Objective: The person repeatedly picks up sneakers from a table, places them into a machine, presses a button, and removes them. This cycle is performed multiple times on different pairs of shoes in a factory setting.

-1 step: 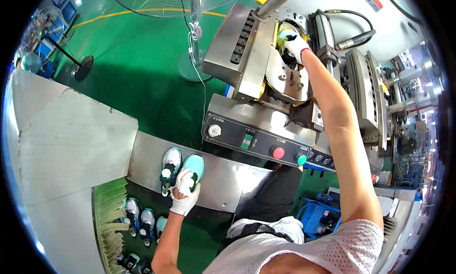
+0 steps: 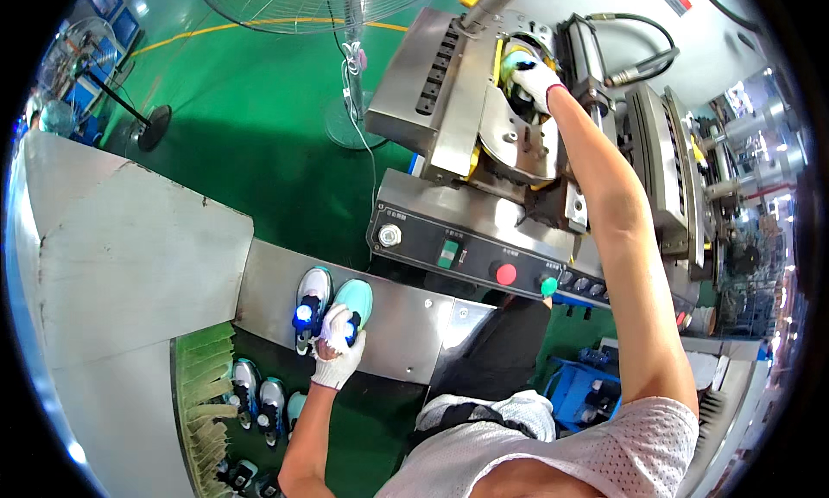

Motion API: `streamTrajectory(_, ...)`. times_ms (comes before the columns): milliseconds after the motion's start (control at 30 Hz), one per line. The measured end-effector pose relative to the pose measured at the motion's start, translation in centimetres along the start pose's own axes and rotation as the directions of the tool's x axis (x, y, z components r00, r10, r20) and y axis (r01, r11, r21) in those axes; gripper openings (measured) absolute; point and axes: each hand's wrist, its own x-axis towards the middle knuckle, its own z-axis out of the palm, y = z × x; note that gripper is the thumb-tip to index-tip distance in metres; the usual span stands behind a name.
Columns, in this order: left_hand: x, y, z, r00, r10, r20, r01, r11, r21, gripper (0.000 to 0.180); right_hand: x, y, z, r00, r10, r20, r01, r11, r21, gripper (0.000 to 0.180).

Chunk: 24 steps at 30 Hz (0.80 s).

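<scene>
My left hand [image 2: 340, 349], in a white glove with some fingertips bare, is closed round the ankle end of a mint-green shoe [image 2: 354, 299] on the steel ledge. Touching its left side is a grey-white shoe [image 2: 315, 284] with a dark upper part, a bright blue-white spot shining on it. My right arm reaches far forward into the steel machine [image 2: 516, 144]. There my right hand [image 2: 537, 81], also gloved, has its fingers curled over a light green shoe [image 2: 516, 61] set in the machine's opening; the glove hides much of this shoe.
The machine's control panel [image 2: 466, 254] carries a red button [image 2: 506, 274] and a green button [image 2: 548, 286]. Below the ledge [image 2: 401, 325], several shoes [image 2: 271, 403] lie past a green bristle strip [image 2: 200, 394]. A fan [image 2: 332, 1] stands beyond; a blue crate [image 2: 574, 394] sits at right.
The spot on the grey-white shoe now glows blue, and a blue glint shows by my left fingers. Both hands stay in place, with only a slight shift of the whole view.
</scene>
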Motion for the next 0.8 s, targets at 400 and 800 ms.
streamTrajectory(400, -0.2, 0.2, 0.1, 0.996, -0.085, 0.013, 0.083, 0.990, 0.114, 0.051, -41.5, 9.3, -2.2, 0.896, -0.441, -0.046, 0.404, 0.855, -0.325, 0.089)
streamTrajectory(800, 1.7, 21.2, 3.8, 0.898, -0.085, 0.432, 0.128, 0.989, -0.071, 0.037, -55.0, 16.7, -7.6, 0.953, -0.260, 0.156, 0.199, 0.925, 0.323, 0.103)
